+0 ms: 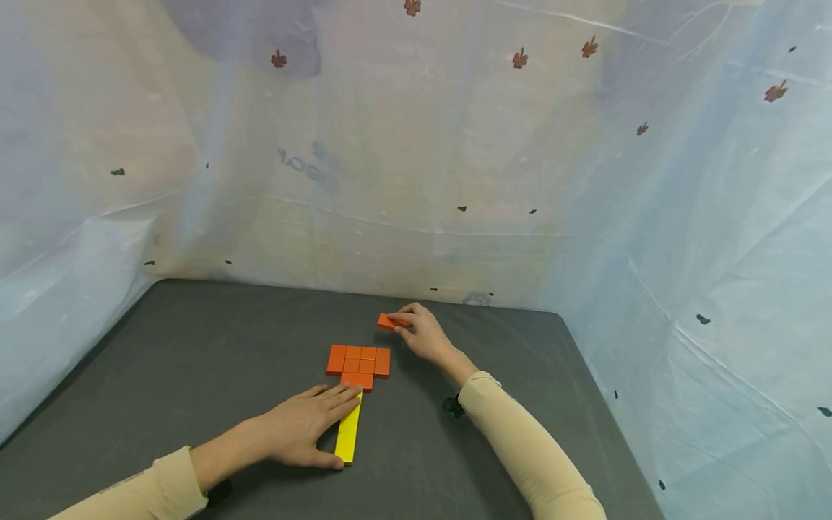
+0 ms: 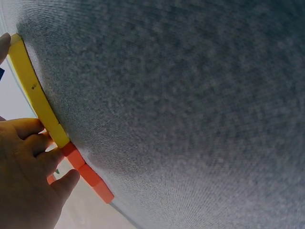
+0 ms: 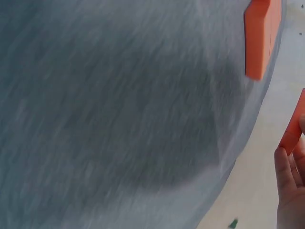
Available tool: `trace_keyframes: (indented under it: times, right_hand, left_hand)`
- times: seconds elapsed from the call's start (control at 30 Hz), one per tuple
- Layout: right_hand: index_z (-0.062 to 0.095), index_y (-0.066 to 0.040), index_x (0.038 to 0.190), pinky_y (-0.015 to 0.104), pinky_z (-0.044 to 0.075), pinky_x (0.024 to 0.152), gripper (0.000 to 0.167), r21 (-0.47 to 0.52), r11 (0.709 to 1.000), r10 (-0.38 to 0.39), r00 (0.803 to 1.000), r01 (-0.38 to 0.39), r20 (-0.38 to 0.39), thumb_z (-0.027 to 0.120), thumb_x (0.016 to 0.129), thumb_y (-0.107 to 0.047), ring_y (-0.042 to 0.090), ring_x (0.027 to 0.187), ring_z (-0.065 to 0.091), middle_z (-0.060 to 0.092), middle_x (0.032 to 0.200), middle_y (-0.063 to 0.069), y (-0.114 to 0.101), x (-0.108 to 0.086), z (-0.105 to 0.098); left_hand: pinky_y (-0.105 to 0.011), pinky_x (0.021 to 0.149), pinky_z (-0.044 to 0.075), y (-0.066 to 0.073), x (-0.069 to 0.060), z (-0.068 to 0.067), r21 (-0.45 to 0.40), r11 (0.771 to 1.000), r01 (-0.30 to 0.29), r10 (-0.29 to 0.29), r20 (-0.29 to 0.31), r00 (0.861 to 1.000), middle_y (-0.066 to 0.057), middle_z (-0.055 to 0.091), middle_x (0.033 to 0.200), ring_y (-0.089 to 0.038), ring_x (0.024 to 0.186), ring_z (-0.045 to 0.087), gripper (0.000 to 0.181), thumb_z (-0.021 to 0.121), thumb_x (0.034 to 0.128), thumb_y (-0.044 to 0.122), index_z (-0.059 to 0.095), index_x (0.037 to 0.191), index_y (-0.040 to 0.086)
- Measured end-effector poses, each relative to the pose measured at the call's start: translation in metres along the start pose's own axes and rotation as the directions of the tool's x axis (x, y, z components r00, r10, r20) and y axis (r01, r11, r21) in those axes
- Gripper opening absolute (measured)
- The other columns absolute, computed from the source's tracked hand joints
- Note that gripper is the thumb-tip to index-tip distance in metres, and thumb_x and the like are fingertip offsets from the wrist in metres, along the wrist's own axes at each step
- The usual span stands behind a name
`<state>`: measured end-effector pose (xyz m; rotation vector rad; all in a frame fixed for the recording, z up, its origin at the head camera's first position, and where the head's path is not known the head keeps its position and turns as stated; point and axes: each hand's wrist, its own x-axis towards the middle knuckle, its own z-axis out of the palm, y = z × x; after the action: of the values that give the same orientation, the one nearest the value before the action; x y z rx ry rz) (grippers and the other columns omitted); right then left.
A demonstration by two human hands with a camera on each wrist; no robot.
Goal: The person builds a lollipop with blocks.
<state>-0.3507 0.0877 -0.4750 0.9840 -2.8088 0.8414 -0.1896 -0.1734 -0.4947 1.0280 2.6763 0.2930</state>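
My right hand (image 1: pixel 425 336) pinches an orange rectangular block (image 1: pixel 385 322) between thumb and fingers, beyond and right of the other blocks. In the right wrist view this held block (image 3: pixel 291 131) shows at the right edge. Several orange blocks (image 1: pixel 336 359) lie flush together in a T-like shape, with one orange block (image 1: pixel 365 381) below the wider row. A long yellow bar (image 1: pixel 347 437) continues from it toward me. My left hand (image 1: pixel 295 430) lies with extended fingers at the joint of bar and orange block, its thumb touching the bar's near end.
The blocks lie on a dark grey, cloth-like table surface (image 1: pixel 260 325). Pale plastic sheeting (image 1: pixel 390 144) with small leaf-like marks hangs behind the table and along its sides. Dark bands sit at both wrists, such as the right wristband (image 1: pixel 453 406).
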Motion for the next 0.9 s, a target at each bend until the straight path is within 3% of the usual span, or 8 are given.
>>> trace_keyframes:
  times: [0.43, 0.9]
  right_hand:
    - [0.068, -0.014, 0.139, 0.035, 0.054, 0.094, 0.034, -0.049, 0.998, -0.021, 0.996, 0.025, 0.087, 0.064, 0.105, -0.014, 0.024, 0.114, 0.060, 0.059, 0.130, 0.009, -0.026, 0.015, 0.032]
    - [0.069, -0.016, 0.139, 0.035, 0.054, 0.099, 0.033, -0.096, 0.995, 0.022, 0.988, -0.007, 0.156, 0.062, 0.106, -0.016, 0.023, 0.117, 0.060, 0.060, 0.131, 0.008, -0.033, 0.019, 0.043]
  left_hand:
    - [-0.059, 0.123, 0.026, -0.003, -0.001, 0.003, 0.016, 1.000, -0.019, 0.020, -0.017, 1.000, -0.006, 0.022, 0.173, -0.029, 0.157, 0.027, 0.109, 0.052, 0.0876, 0.084, 0.030, 0.165, 0.012]
    - [-0.057, 0.125, 0.025, -0.004, 0.000, 0.005, 0.014, 1.000, -0.007, 0.007, -0.008, 1.000, -0.004, 0.021, 0.173, -0.026, 0.158, 0.025, 0.107, 0.055, 0.0881, 0.082, 0.028, 0.166, 0.013]
